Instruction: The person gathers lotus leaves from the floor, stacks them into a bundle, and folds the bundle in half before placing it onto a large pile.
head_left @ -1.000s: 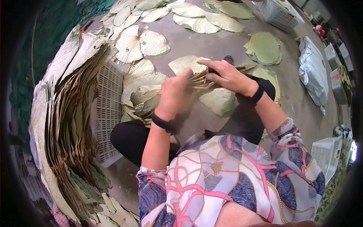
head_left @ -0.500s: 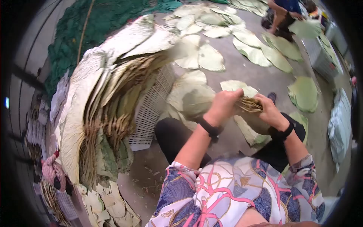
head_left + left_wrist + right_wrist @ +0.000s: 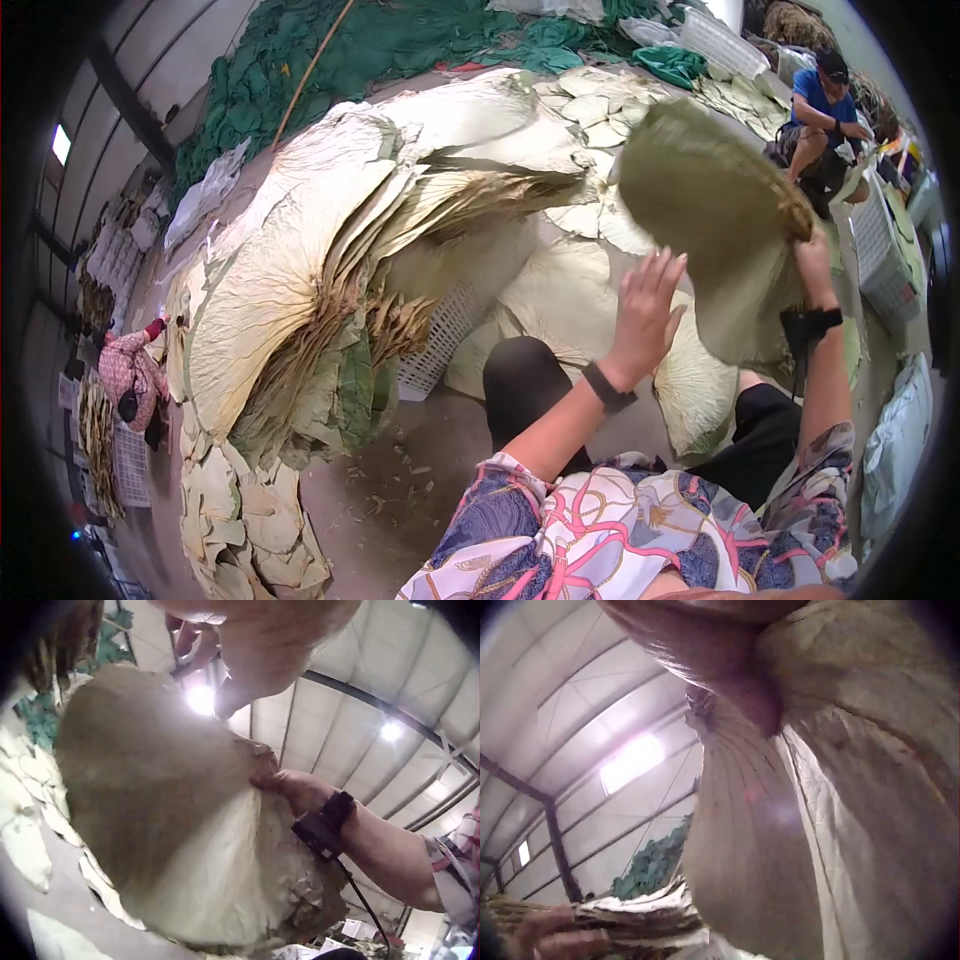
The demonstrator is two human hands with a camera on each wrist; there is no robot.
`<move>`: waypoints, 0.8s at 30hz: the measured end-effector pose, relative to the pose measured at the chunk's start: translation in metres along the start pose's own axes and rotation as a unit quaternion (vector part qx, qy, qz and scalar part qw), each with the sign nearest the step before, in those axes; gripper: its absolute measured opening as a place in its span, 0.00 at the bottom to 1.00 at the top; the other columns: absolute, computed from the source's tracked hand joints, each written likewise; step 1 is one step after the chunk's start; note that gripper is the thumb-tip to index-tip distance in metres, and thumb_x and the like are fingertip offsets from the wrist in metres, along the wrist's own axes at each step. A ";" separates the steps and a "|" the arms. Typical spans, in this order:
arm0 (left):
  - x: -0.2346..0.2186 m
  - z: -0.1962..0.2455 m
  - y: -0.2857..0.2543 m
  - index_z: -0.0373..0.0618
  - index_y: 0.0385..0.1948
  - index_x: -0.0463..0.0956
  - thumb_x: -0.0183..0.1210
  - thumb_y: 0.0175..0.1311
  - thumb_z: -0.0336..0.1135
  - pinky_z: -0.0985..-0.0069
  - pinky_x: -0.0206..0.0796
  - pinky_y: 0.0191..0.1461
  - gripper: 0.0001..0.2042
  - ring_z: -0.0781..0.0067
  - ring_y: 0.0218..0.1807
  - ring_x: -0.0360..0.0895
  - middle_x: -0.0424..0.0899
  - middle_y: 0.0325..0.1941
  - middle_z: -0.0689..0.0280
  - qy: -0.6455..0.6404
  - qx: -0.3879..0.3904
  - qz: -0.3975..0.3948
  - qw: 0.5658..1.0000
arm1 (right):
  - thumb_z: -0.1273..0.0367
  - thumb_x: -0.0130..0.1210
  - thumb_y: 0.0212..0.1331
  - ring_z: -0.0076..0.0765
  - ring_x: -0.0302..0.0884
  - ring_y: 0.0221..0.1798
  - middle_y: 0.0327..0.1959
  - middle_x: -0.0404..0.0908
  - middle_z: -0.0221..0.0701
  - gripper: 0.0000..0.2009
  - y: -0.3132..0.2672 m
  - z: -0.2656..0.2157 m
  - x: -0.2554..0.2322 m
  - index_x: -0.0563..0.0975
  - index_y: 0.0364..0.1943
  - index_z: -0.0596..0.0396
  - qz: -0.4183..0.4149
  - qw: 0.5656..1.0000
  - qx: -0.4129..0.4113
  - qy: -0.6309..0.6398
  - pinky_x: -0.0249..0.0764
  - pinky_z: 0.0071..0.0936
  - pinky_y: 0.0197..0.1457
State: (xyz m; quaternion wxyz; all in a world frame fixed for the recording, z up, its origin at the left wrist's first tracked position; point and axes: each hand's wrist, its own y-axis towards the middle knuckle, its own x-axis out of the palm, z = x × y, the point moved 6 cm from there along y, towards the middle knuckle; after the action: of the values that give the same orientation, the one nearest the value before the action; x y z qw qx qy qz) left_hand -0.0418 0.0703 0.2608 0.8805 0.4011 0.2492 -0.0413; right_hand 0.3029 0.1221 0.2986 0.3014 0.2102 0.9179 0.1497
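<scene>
In the head view a big dried lotus leaf bundle (image 3: pixel 700 220), dull green and fan-shaped, hangs raised at the right. My right hand (image 3: pixel 815 268) grips it by its bunched brown edge. The right wrist view shows the thumb (image 3: pixel 757 705) pressed against the pale, ribbed leaf (image 3: pixel 757 840). My left hand (image 3: pixel 640 320) holds nothing; its fingers are extended upward beside the bundle's left edge. To the left a tall stack of folded dried leaves (image 3: pixel 290 250) lies over a white plastic basket (image 3: pixel 445 335), hiding most of it.
Pale flat leaves (image 3: pixel 560 300) spread over the floor before my knees. Another person (image 3: pixel 825 110) crouches at the back right beside a white crate (image 3: pixel 885 260). A person in pink (image 3: pixel 132 375) bends at the far left. A white sack (image 3: pixel 895 430) lies at the right.
Both hands held the bunched leaves together; now my left hand has let go and my right hand has lifted them up and right, spread out. The head view has swung left.
</scene>
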 end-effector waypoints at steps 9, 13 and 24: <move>0.028 -0.045 -0.030 0.44 0.45 0.73 0.60 0.55 0.29 0.67 0.72 0.39 0.15 0.55 0.37 0.81 0.83 0.33 0.56 -0.172 -0.067 -0.143 0.972 | 0.75 0.55 0.59 0.25 0.73 0.50 0.51 0.78 0.31 0.16 0.065 -0.212 0.033 0.74 0.52 0.64 0.206 0.904 -0.370 0.060 0.64 0.21 0.58; 0.037 -0.059 -0.039 0.44 0.41 0.74 0.59 0.57 0.31 0.67 0.72 0.39 0.11 0.58 0.37 0.81 0.82 0.32 0.56 -0.177 -0.089 -0.203 0.959 | 0.81 0.51 0.56 0.29 0.74 0.52 0.52 0.78 0.35 0.18 0.045 -0.294 0.111 0.74 0.53 0.60 0.210 0.860 -0.455 0.100 0.67 0.23 0.56; 0.035 -0.066 -0.049 0.41 0.35 0.75 0.55 0.53 0.28 0.61 0.67 0.42 0.08 0.52 0.37 0.77 0.78 0.28 0.55 -0.049 -0.049 -0.254 0.965 | 0.80 0.63 0.39 0.34 0.75 0.51 0.45 0.81 0.27 0.23 -0.003 -0.294 0.354 0.81 0.44 0.45 -0.249 0.841 -0.470 0.102 0.70 0.31 0.59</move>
State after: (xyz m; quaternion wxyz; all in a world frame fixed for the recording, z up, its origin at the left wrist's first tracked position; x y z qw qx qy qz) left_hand -0.0513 0.0897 0.1741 0.8709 0.2781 0.3010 -0.2712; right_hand -0.1379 0.2442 0.3511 0.2962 -0.2083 0.7846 0.5032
